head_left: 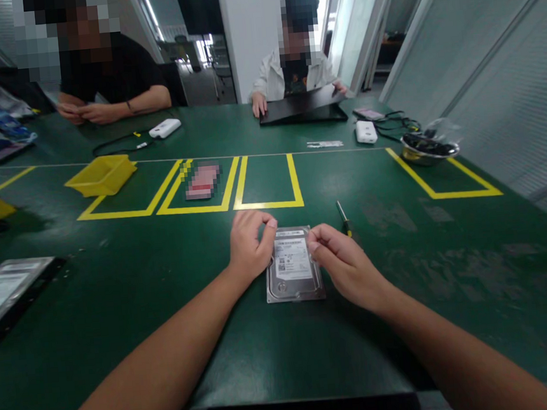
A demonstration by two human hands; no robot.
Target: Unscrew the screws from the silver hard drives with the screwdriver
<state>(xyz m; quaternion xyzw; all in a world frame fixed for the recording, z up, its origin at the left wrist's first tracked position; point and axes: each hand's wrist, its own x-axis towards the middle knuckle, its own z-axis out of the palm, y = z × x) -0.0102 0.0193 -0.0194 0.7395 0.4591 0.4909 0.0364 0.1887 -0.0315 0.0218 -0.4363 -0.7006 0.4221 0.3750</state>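
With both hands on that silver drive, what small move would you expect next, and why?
Probably the right hand reaches for the screwdriver. The hard drive lies flat, label up, on the green table, the left hand steadies its far left corner, and the tool lies just beyond the right hand.

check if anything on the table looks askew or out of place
Nothing stands out. The hard drive lies flat and square between the left hand and right hand; the screwdriver lies beside it.
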